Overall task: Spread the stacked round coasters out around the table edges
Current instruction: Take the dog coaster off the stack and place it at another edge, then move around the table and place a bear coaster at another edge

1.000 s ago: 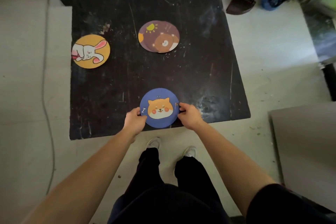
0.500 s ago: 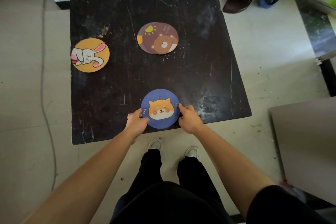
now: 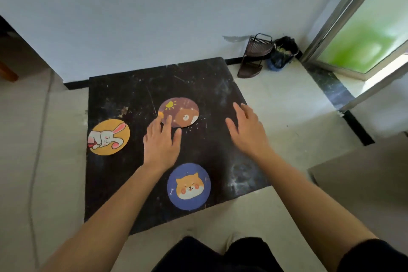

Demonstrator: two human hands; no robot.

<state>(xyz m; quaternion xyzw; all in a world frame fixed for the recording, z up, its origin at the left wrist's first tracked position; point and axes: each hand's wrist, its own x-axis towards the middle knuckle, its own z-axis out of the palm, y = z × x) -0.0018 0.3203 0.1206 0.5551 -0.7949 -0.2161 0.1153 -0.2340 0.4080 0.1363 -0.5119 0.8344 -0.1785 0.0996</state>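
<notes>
- Where the black table (image 3: 114,192) ends nearest the person, the blue dog coaster (image 3: 189,186) lies flat, with no hand on it.
- Beyond it, the left hand (image 3: 160,143) is spread open, fingertips overlapping the near rim of the brown bear coaster stack (image 3: 181,112) mid-table.
- To the right, the right hand (image 3: 247,130) hovers open, holding nothing.
- At the left edge sits the orange rabbit coaster (image 3: 108,137).
</notes>
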